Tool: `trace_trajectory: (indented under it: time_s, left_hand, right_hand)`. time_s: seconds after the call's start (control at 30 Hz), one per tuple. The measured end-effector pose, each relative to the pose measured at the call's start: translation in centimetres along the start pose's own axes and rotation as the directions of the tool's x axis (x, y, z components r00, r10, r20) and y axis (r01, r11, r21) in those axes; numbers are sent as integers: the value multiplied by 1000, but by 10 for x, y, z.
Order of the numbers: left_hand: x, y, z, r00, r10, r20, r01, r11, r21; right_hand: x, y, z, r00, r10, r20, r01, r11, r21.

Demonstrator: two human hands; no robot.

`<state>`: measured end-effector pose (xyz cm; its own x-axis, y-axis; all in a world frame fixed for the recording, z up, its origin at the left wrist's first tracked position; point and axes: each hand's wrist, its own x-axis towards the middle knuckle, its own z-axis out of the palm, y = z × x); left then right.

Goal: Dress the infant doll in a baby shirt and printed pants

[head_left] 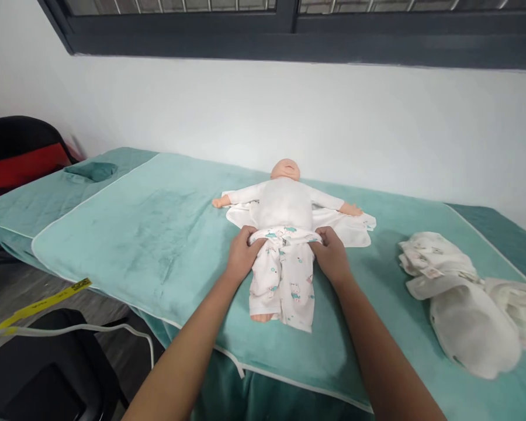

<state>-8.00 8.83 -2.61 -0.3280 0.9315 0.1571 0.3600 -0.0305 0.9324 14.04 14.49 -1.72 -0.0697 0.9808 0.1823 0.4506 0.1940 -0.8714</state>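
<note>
2 bare hands, 1 per side, gripping waistband of white cotton pants with small green-and-pink animal prints [283, 275]. Left hand [242, 252]: thumb and fingers closed in a pinch on the band edge. Right hand [331, 254]: same pinch, opposite edge. Pants are on a baby doll with tan plastic head and white cloth-covered torso and arms [284, 202], lying face-up; waist between the hands, head beyond them, legs nearer the wearer. 1 tan foot [262, 317] pokes from the leg on the left hand's side. White printed-edge cloth [345, 228] spread under the torso, just beyond both hands. Well right of the right hand: rumpled bundle of white printed fabric [469, 304]. All on a pale green plush cover with white piping [158, 216], under and around the hands. Left of the left hand, nearer the wearer: white cable [83, 330], yellow tag [44, 304].
</note>
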Motion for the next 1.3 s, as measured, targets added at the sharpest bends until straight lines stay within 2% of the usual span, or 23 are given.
trace_trajectory:
  time_s: [0.07, 0.13, 0.2, 0.27, 0.33, 0.47, 0.57, 0.6, 0.67, 0.7, 0.77, 0.87, 0.93, 1.03, 1.13, 1.23, 1.3]
  left_hand:
    - [-2, 1, -10, 984, -21, 175, 38, 995, -97]
    - [-4, -1, -21, 927, -17, 374, 97, 976, -196]
    - [-7, -3, -29, 876, 4, 482, 130, 961, -245]
    - [-9, -6, -32, 884, 22, 468, 98, 968, -230]
    - [-11, -6, -31, 914, 66, 401, 2, 986, -167]
    - [-17, -3, -19, 948, 170, 268, -184, 983, 26]
    - [-21, 3, -9, 975, 143, 169, -166, 977, 133]
    - [-23, 5, -7, 983, 118, 139, -138, 980, 145]
    - [-27, 9, -9, 992, 60, 112, -73, 990, 117]
    - [-29, 10, -12, 990, 35, 133, -46, 996, 79]
    - [-34, 10, -23, 969, 21, 245, -19, 1000, -8]
    - [-40, 5, -42, 900, 61, 432, -38, 997, -61]
    - [-44, 3, -51, 867, 81, 491, -70, 997, -41]
    - [-49, 6, -54, 839, 118, 531, -144, 990, 6]
    - [-58, 10, -49, 831, 187, 524, -243, 969, 40]
    - [-66, 7, -43, 835, 238, 496, -315, 946, 77]
    - [-70, 3, -42, 827, 256, 500, -349, 932, 100]
  right_hand:
    - [-3, -2, -2, 995, -6, 98, 6, 1000, 9]
    - [-4, -5, -7, 975, -28, 222, 28, 1000, 2]
    - [-6, -7, -12, 949, -41, 314, 46, 999, -8]
    - [-9, -8, -15, 937, -33, 349, 48, 998, -35]
    - [-12, -8, -13, 949, -20, 316, 42, 997, -62]
    - [-19, -5, -4, 996, -34, 86, 34, 999, -4]
    - [-20, -5, 0, 997, -25, -70, 28, 999, 40]
    - [-20, -6, 0, 996, -18, -82, 22, 999, 49]
    - [-22, -7, -2, 999, -9, -31, 11, 998, 59]
    - [-25, -9, -5, 1000, -7, 24, 6, 999, 53]
    - [-32, -11, -11, 988, -6, 156, 1, 1000, 31]
    - [-47, -12, -19, 941, -4, 339, 0, 1000, 10]
    - [-54, -12, -21, 920, 5, 392, -5, 1000, -3]
    - [-58, -10, -17, 946, 34, 323, -28, 999, -23]
    - [-59, -9, -10, 968, 29, 248, -44, 997, 56]
    - [-63, -11, -8, 977, 34, 212, -54, 995, 89]
    - [-70, -14, -12, 971, 33, 237, -51, 996, 71]
